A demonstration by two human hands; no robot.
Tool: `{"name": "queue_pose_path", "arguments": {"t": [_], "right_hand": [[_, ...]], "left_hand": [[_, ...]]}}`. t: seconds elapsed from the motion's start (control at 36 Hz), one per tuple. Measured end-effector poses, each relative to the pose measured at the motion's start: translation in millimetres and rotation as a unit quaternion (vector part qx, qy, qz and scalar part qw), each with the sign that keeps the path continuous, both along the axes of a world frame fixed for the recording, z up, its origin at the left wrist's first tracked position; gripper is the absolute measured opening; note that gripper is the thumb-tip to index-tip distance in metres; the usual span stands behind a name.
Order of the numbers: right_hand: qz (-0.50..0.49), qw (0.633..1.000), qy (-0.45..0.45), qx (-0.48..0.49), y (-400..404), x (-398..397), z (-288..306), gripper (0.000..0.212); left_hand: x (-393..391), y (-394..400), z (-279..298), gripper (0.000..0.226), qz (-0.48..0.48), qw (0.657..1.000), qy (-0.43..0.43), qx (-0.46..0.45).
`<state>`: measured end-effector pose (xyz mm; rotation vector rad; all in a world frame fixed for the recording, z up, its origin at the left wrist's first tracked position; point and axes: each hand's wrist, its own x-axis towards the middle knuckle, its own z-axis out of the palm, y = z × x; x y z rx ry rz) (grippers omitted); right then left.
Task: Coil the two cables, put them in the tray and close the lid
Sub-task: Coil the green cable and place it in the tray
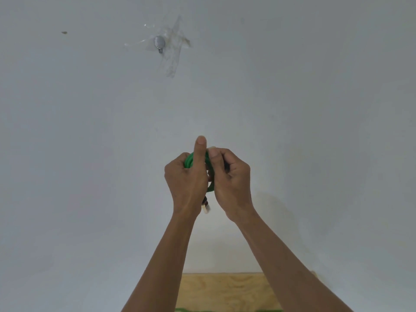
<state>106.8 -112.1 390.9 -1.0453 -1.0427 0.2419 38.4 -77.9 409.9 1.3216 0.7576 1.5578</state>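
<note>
Both hands are raised in front of a plain white wall [292, 109], held together at mid-frame with the forearms running up from the bottom edge. The left hand [188, 180] is closed around a green cable [189, 161] that is wound into a small coil; its fingers wrap the loops and its thumb [200, 152] stands straight up across the front of the coil. The right hand [230, 179] touches the left, its fingers curled inward and its thumb and fingertips pinching the coil at the upper right edge. Most of the coil is hidden by the two hands; only an arc at the top left and a short strip between the palms show. A pale connector [206, 208] on a dark collar hangs below the left palm, between the two wrists. At the bottom edge, between the forearms, lies a light plywood table [225, 289], and a thin band of green cord [182, 309] crosses it at the very edge of the frame; whether this is the second cable or more of the first cannot be told. High on the wall, well apart from the hands, a small grey knob [159, 42] is fixed under strips of clear tape [172, 61], and a small dark mark [64, 32] sits to its left. The tray and lid are out of view.
</note>
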Motion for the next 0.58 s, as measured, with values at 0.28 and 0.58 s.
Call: {"name": "queue_pose_path", "arguments": {"t": [0.28, 0.58], "right_hand": [[0.168, 0.975, -0.064, -0.129, 5, 45, 8, 0.019], [0.128, 0.986, -0.029, -0.103, 12, 35, -7, 0.018]], "left_hand": [[-7, 7, 3, 0.048, 0.016, 0.997, -0.008, -0.081], [-2, 11, 10, 0.049, -0.001, 0.997, -0.022, -0.079]]}}
